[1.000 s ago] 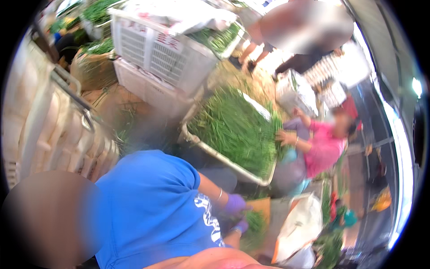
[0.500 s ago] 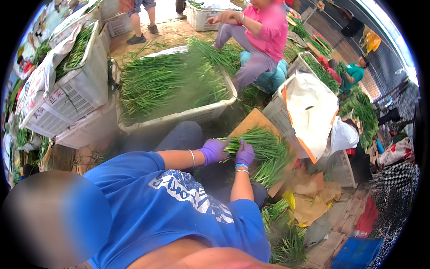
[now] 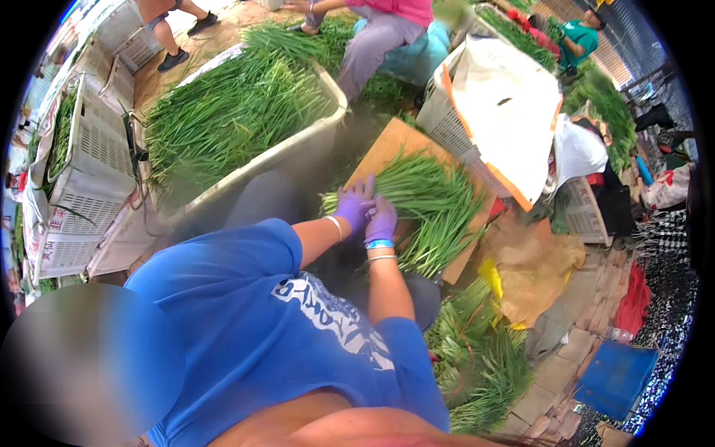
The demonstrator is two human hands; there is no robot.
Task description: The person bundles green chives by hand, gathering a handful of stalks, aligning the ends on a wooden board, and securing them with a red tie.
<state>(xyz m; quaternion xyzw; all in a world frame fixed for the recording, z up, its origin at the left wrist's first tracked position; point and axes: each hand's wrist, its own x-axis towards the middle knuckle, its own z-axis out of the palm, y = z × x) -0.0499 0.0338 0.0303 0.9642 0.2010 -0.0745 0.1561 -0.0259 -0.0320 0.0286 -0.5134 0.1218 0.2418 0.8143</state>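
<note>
A loose heap of long green chives (image 3: 428, 190) lies across a tan wooden board (image 3: 389, 144) in front of me. My left hand (image 3: 354, 204), in a purple glove, rests at the near-left edge of the heap with its fingers stretched over the cut ends. Close against it is my right hand (image 3: 380, 222), also gloved in purple, its fingers drawn together and pointing up. Whatever lies between the right fingers is too small to make out. Pale stalk ends stick out left of the left hand.
A large white crate (image 3: 339, 104) full of chives stands at the far left, with stacked crates (image 3: 97, 171) beyond. A sack-covered crate (image 3: 503, 97) is right of the board. More chives (image 3: 484, 365) lie on the floor by a blue sheet (image 3: 617, 378). A person in pink (image 3: 402, 11) sits ahead.
My view has turned, and most surroundings sit further left. My left hand's fingers were curled around the chives and now stretch out over them. More of the board's far part shows.
</note>
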